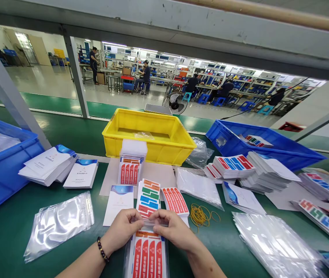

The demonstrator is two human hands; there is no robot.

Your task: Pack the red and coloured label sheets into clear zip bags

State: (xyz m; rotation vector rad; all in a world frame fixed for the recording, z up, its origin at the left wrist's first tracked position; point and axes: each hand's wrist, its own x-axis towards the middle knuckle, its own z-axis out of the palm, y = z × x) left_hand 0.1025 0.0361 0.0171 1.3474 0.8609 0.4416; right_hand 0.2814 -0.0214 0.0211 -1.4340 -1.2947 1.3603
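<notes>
Left hand [124, 228] and right hand [175, 229] pinch the upper end of the clear bag [165, 259] in a narrow grip, presumably to keep it taut

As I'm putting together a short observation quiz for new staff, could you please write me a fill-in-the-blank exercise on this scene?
1. The middle bin, between the left blue bin and the right blue bin, is ____.
2. The beaded bracelet is on the person's ____ wrist.
3. The left hand and right hand hold the upper end of a clear bag, whose long printed strips are mainly ____.
4. The rubber bands lie to the ____ of both hands.

Missing words: yellow; left; red; right.
</notes>
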